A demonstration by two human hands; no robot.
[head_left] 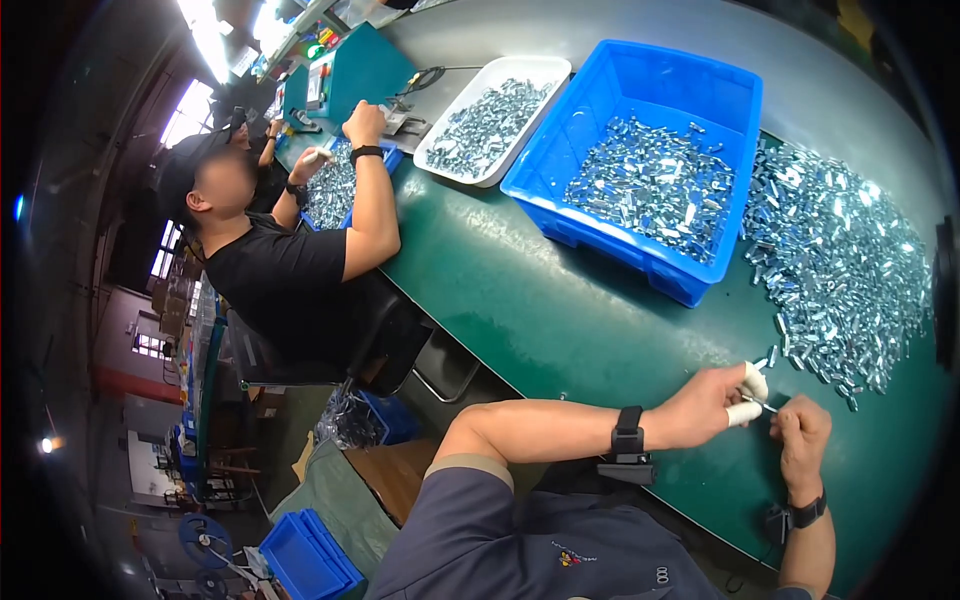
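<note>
My left hand (700, 407) has white finger cots on its thumb and a fingertip, which are pinched together on a small shiny metal part (765, 404). Close by on the right, my right hand (802, 436) is closed, fingers curled with the thumb against them. The thin bright part points from the left fingertips toward the right hand; whatever the right fingers grip is hidden. Just beyond both hands spreads a large heap of small silvery metal parts (840, 260), with a few loose pieces at its near edge.
A blue bin (527, 196) partly filled with metal parts stands beyond my hands on the green table (480, 270). Left of it is a white tray (430, 160) of similar parts. A co-worker (290, 270) sits at the left, near a green machine (365, 70). Blue crates (310, 555) sit lower left.
</note>
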